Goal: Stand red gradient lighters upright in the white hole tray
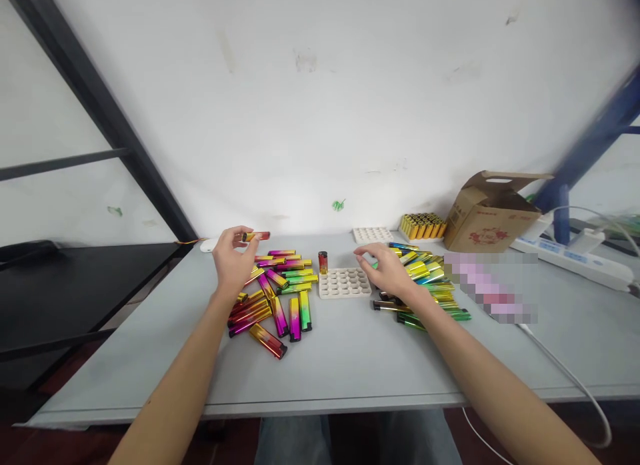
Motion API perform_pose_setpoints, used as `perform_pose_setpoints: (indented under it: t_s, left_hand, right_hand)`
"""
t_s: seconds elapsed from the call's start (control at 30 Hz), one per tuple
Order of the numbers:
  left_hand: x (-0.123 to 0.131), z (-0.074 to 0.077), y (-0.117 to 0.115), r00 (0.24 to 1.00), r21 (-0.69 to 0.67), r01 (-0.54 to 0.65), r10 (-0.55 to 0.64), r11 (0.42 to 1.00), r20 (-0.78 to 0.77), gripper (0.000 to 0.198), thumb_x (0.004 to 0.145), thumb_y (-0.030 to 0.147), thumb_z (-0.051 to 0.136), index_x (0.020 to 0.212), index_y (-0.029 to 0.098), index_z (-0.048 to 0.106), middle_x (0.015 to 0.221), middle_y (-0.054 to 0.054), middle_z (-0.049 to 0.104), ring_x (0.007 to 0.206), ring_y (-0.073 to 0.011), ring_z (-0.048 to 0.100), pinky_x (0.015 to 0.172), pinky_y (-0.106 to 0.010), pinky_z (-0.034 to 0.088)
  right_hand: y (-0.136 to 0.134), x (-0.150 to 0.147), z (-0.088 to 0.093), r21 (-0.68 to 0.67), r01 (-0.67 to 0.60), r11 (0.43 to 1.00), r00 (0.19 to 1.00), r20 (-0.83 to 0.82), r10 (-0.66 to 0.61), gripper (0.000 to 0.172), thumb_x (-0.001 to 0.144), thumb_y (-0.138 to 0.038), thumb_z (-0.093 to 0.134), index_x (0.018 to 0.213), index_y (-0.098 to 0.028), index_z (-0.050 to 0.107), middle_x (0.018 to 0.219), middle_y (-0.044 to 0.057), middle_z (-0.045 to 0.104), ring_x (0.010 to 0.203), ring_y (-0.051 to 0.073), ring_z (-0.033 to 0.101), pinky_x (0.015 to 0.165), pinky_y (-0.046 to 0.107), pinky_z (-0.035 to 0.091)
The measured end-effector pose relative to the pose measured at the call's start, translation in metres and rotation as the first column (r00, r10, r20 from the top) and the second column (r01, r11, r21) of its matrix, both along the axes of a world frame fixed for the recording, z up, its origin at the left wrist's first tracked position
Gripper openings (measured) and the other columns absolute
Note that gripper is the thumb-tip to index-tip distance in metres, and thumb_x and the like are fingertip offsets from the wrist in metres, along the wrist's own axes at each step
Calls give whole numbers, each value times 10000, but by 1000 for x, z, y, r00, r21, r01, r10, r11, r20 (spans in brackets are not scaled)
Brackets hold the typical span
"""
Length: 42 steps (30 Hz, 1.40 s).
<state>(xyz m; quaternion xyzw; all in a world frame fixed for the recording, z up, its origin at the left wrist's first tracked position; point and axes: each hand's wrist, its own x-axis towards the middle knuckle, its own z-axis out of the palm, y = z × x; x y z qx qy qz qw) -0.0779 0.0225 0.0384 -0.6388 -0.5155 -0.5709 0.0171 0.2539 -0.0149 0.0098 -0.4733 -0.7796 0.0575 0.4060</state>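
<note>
My left hand (234, 258) is closed on a red-and-gold lighter (257, 236), held nearly level above the left pile. Below it lie loose lighters (295, 318) in shiny magenta, gold, green and red. Between my hands sits a white tray (345, 295) with rows of holes. One red-and-gold lighter (323, 262) stands upright at its back left corner. My right hand (384, 268) hovers by the tray's right side, fingers bent and apart, with nothing visible in them. Beneath and behind it spreads a second pile of lighters (425, 272) in yellow, blue and green.
A second white tray (373, 234) lies against the wall. Beside it stands a tray packed with upright gold lighters (424, 226). An open cardboard box (480, 218), a power strip (575, 255) and a blurred pink object with a white cable (560, 372) are at the right.
</note>
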Motion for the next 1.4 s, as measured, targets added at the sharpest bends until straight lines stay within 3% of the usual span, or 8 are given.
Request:
perform_pose_setpoints:
  t_s: [0.23, 0.37, 0.47, 0.63, 0.8, 0.93, 1.17, 1.4]
  left_hand:
    - [81, -5, -39, 869, 151, 379, -408, 913, 282, 257, 780, 303, 704, 804, 210, 466, 874, -17, 546, 865, -167, 650, 776, -334, 563]
    - [112, -14, -63, 802, 51, 499, -483, 865, 351, 271, 771, 328, 718, 800, 217, 473, 884, -26, 561, 858, -172, 652, 784, -348, 558]
    - [119, -20, -70, 775, -107, 582, -509, 806, 375, 262, 764, 340, 720, 877, 219, 517, 886, -31, 598, 833, -175, 652, 760, -334, 542]
    - [123, -25, -73, 785, -318, 619, -579, 718, 221, 136, 826, 332, 625, 866, 205, 597, 784, -27, 619, 704, -170, 606, 642, -309, 476]
    - [126, -25, -77, 750, -452, 653, -599, 607, 280, 150, 857, 316, 535, 797, 191, 593, 679, -23, 633, 628, -165, 562, 608, -308, 431]
    - [122, -22, -73, 583, -355, 811, -605, 464, 542, 144, 816, 323, 541, 791, 188, 581, 630, 3, 557, 579, -134, 489, 603, -291, 414]
    - [114, -6, -68, 332, -228, 933, -418, 279, 846, 516, 882, 632, 306, 654, 204, 484, 569, 24, 302, 510, -133, 368, 549, -321, 414]
    - [107, 7, -66, 367, -270, 918, -366, 289, 855, 471, 892, 607, 232, 642, 227, 356, 597, 9, 318, 512, -149, 398, 546, -355, 450]
  right_hand:
    - [-26, -24, 24, -214, -276, 937, 932, -296, 207, 270, 885, -369, 557, 1042, -191, 684, 814, 44, 699, 710, 160, 629, 595, 257, 477]
    - [-32, -32, 26, -301, -408, 862, 838, -498, 222, 327, 885, -436, 549, 1041, -183, 686, 730, 18, 648, 517, 98, 507, 491, 234, 425]
    - [-33, -34, 25, -277, -406, 871, 799, -571, 190, 311, 859, -456, 586, 923, -174, 698, 655, 1, 606, 483, 87, 457, 436, 216, 367]
    - [-36, -38, 26, -222, -488, 844, 777, -552, 304, 252, 854, -408, 618, 877, -176, 715, 777, 38, 653, 632, 126, 561, 553, 243, 452]
    - [-40, -41, 27, -237, -505, 830, 779, -538, 321, 269, 857, -426, 607, 857, -187, 729, 767, 44, 644, 589, 131, 563, 541, 265, 458]
    - [-35, -37, 25, -240, -405, 883, 808, -546, 222, 293, 860, -437, 599, 938, -185, 727, 707, 21, 638, 569, 122, 522, 546, 259, 438]
    - [-29, -30, 25, -268, -266, 926, 853, -513, 97, 343, 876, -469, 544, 868, -172, 716, 660, 2, 547, 525, 99, 439, 480, 233, 356]
    - [-22, -22, 21, -277, -242, 930, 850, -524, 65, 361, 875, -483, 533, 888, -163, 700, 645, -2, 545, 513, 101, 459, 482, 231, 377]
